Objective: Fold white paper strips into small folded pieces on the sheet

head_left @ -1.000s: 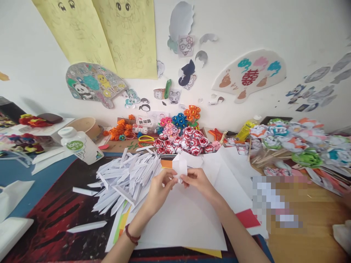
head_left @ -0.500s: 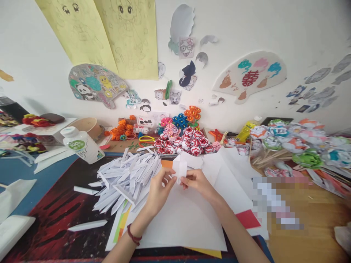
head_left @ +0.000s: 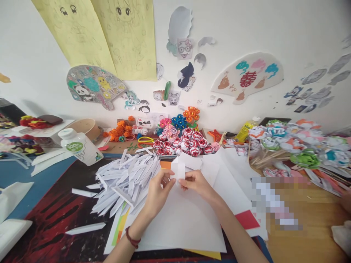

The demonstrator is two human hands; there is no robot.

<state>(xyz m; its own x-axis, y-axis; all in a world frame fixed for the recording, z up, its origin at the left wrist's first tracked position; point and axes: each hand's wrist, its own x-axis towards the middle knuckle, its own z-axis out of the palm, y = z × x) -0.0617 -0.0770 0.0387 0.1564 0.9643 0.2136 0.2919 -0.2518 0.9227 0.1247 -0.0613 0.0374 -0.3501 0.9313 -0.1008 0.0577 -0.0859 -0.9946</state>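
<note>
1. Item held: small white paper piece [head_left: 179, 170], raised at centre over a large white sheet [head_left: 186, 223]. Number of layers cannot be determined.
2. Left hand [head_left: 159, 190]: thumb and fingers clamped on the piece's lower side at 8 o'clock. Right hand [head_left: 199, 184]: likewise clamped on it at 4 o'clock.
3. Handling, as judged: very light, thin, fairly crisp; low slip risk. Liable to crease or tear if pulled. Best hold is a light fingertip pinch at the opposite lower edges, keeping the middle unpressed.
4. Surface, bearings from the piece: pile of folded paper strips [head_left: 123, 180] at 9 o'clock; red paper [head_left: 247, 219] at 4 o'clock, beside the large sheet. Black-and-red mat [head_left: 82, 208] lies on the blue counter [head_left: 59, 168].
5. Further out: white bottle [head_left: 79, 146], tilted, between 9 and 10 o'clock; red-and-white flowers [head_left: 189, 142] at 1 o'clock; yellow bottle [head_left: 245, 132] at 2 o'clock; multicoloured flower bundle [head_left: 287, 137] between 2 and 3.
6. Room: white wall [head_left: 246, 25] behind. Yellow drawing sheets [head_left: 128, 40] at 11 o'clock, fan-shaped cutout with red characters [head_left: 248, 78] at 1 o'clock. Part of the wooden surface [head_left: 315, 237] is pixelated, contents unreadable.
</note>
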